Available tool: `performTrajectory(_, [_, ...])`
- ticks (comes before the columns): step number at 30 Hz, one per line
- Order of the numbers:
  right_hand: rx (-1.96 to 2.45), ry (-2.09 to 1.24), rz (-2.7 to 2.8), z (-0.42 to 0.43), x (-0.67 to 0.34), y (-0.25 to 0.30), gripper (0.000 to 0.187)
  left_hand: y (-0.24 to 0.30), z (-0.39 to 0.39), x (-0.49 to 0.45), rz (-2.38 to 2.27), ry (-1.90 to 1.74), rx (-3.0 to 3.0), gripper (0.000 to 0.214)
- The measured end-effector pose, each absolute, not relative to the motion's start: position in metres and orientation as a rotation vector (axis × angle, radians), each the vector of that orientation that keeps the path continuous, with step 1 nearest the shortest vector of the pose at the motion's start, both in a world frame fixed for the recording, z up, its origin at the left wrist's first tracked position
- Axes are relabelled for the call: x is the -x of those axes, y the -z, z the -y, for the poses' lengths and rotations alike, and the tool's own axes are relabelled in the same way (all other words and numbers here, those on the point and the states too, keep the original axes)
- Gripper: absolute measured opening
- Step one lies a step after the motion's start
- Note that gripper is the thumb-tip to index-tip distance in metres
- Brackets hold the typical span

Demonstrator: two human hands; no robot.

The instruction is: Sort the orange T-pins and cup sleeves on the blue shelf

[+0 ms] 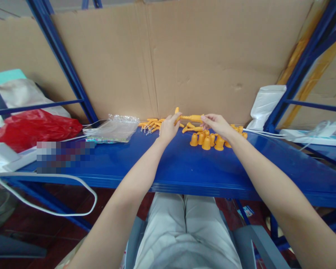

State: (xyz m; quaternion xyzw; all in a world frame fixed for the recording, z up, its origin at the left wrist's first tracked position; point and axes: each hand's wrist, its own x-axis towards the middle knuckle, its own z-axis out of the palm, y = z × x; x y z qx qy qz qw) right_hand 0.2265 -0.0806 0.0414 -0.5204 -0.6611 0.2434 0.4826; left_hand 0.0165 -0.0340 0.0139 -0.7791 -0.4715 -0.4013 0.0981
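Both hands hold one long orange plastic piece (190, 118) just above the blue shelf (184, 168). My left hand (168, 127) pinches its left end, where a curved tip sticks up. My right hand (216, 124) pinches its right end. Under my right hand stand several orange cone-shaped caps (206, 140). A pile of curved orange pieces with small metal springs (151, 125) lies left of my left hand.
A stack of clear plastic bags (112, 130) lies left of the orange pile. A red bag (30, 129) sits at the far left, a white bag (264, 106) at the right. Cardboard (184, 56) backs the shelf. A white cable (44, 209) loops off the front edge.
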Motion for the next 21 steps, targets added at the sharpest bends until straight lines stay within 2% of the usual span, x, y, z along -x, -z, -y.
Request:
performTrajectory(13, [1.301,-0.543,1.662,0.0779,-0.2267,-0.0419,0.015,-0.0155,0.0358,-0.0189,1.421,1.090,2.300,0.041])
performTrajectory(21, [1.267,-0.690,1.523,0.0837,-0.2221,-0.0429,0.023,-0.0162,0.0415,-0.0193,1.434,1.095,2.277,0.046])
